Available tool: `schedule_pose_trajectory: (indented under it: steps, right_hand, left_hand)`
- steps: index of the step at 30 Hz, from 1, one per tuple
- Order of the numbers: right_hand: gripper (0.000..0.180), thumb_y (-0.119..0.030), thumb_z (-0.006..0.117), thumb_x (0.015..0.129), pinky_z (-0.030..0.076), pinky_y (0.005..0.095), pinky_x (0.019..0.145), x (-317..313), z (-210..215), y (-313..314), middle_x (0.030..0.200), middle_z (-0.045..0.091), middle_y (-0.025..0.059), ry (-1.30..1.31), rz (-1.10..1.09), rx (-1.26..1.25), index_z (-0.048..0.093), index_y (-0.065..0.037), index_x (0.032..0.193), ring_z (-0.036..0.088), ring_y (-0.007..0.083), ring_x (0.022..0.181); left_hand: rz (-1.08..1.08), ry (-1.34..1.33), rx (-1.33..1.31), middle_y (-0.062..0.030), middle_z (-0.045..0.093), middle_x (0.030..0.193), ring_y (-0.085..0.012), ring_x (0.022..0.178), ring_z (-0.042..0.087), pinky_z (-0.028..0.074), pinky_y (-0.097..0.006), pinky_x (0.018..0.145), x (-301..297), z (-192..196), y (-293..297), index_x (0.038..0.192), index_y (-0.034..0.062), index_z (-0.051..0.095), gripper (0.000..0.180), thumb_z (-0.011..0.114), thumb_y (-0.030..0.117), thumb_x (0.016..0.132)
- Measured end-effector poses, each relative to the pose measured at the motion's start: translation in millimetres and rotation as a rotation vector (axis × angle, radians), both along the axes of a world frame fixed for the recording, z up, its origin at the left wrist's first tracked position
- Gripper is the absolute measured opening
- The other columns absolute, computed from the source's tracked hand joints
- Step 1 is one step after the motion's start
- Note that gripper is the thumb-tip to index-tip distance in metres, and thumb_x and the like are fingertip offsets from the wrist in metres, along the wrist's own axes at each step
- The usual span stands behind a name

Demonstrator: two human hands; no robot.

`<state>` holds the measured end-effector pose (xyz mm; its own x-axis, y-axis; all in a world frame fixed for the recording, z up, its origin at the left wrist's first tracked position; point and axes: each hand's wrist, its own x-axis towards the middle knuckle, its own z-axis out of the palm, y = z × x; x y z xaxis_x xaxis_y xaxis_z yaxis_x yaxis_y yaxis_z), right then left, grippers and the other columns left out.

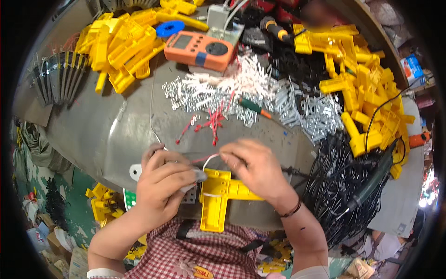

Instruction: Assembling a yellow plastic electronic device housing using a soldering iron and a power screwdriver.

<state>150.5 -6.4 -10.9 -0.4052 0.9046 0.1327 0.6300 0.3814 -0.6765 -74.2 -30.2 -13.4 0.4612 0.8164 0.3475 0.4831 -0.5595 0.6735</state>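
Yellow housing (214, 216) lies at the table's (134, 116) near edge, long axis pointing away from the wearer — just right of the left hand (165, 181), which is curled, contents unclear. Right hand (251, 165), beyond its side arm, pinches a white wire (209, 159); farther — red leads (214, 124).

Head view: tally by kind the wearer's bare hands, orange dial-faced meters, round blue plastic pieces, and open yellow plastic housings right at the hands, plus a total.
Bare hands, left hand and right hand: 2
Orange meter: 1
Blue piece: 1
Yellow housing: 1
Total: 5
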Motion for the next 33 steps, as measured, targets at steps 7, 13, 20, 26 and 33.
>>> schedule_pose_trajectory:
  steps: [7,13,20,26,33]
  right_hand:
    - [0.026,-0.023,0.068,0.074,0.035,0.0407,0.081,-7.3,10.5,-58.4,0.098,0.053,0.0062,-0.112,-0.163,0.119,0.06,-0.009,0.095,0.049,0.0252,0.094]
    - [0.015,-0.015,0.07,0.07,0.034,0.0366,0.079,-11.0,10.4,-62.5,0.093,0.057,0.0016,-0.054,-0.067,0.154,0.065,-0.011,0.083,0.05,0.0239,0.092]
    - [0.014,-0.008,0.068,0.072,0.046,0.0316,0.069,-9.0,15.6,-57.0,0.085,0.062,0.0068,0.073,-0.137,0.028,0.065,-0.005,0.085,0.058,0.0224,0.078]
    - [0.011,-0.011,0.068,0.075,0.049,0.0331,0.063,-13.4,19.7,-52.1,0.08,0.059,0.0069,0.131,-0.22,-0.004,0.062,-0.005,0.082,0.061,0.0236,0.07]
    - [0.013,-0.01,0.068,0.075,0.049,0.0318,0.059,-12.7,26.1,-48.9,0.079,0.059,0.0057,0.196,-0.219,-0.15,0.063,-0.005,0.085,0.061,0.0223,0.068]
  left_hand:
    - [0.041,0.051,0.091,0.0017,0.063,0.08,-0.0193,0.086,0.058,0.033,-0.045,0.089,20.1,-7.7,4.2,0.087,0.0104,0.063,0.024,0.068,0.004,0.064]
    - [0.066,0.011,0.156,0.0017,0.065,0.08,-0.0176,0.082,0.058,0.034,-0.043,0.086,17.2,-12.7,4.0,0.085,0.0109,0.063,0.023,0.07,0.006,0.063]
    - [0.061,0.062,0.119,0.0028,0.064,0.076,-0.0153,0.08,0.058,0.031,-0.042,0.086,24.0,6.2,-1.1,0.085,0.0122,0.066,0.025,0.072,0.01,0.061]
    - [0.023,0.116,0.125,0.0037,0.063,0.073,-0.014,0.08,0.058,0.03,-0.043,0.083,25.4,9.8,-3.3,0.086,0.0109,0.066,0.027,0.073,0.01,0.059]
    - [0.004,0.12,0.166,0.0024,0.061,0.073,-0.0154,0.08,0.057,0.03,-0.043,0.084,28.3,10.9,-4.4,0.087,0.0111,0.065,0.028,0.072,0.011,0.06]
